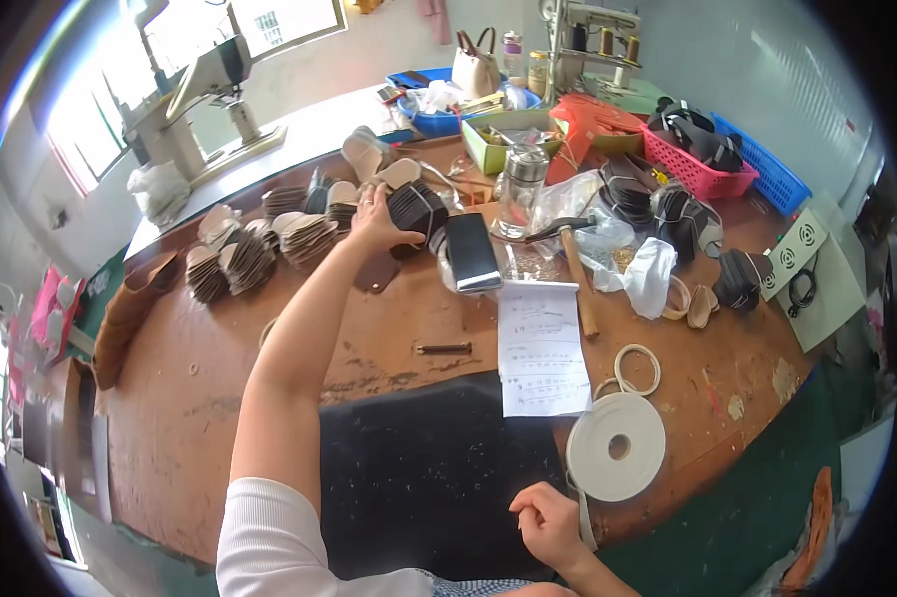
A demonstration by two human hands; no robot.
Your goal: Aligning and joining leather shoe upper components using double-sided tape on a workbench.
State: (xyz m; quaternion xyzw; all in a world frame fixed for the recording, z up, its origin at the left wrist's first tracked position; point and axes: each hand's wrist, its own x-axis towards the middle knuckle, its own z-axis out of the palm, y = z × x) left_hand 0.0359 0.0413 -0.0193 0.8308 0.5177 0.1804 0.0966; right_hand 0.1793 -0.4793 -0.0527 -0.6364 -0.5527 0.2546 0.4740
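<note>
My left hand [374, 221] reaches to the far side of the table, fingers and thumb spread. It lies against the lower left of a bundled stack of dark flat pieces [417, 209]; its fingertips are beside beige rounded pieces [365, 156]. Whether it bears any of the stack's weight I cannot tell. Near me, my right hand [548, 522] is curled into a loose fist, with nothing showing in it. That hand is over the right edge of a black mat [429, 468], beside a big roll of white tape [593, 453].
Several stacks of cut pieces [304, 239] line the far left. A black box [472, 251], glass jar [521, 189], hammer [578, 284] and written sheet [542, 348] occupy the middle. Pink basket [702, 169] and blue basket [767, 164] stand back right; a sewing machine [185, 119] stands back left.
</note>
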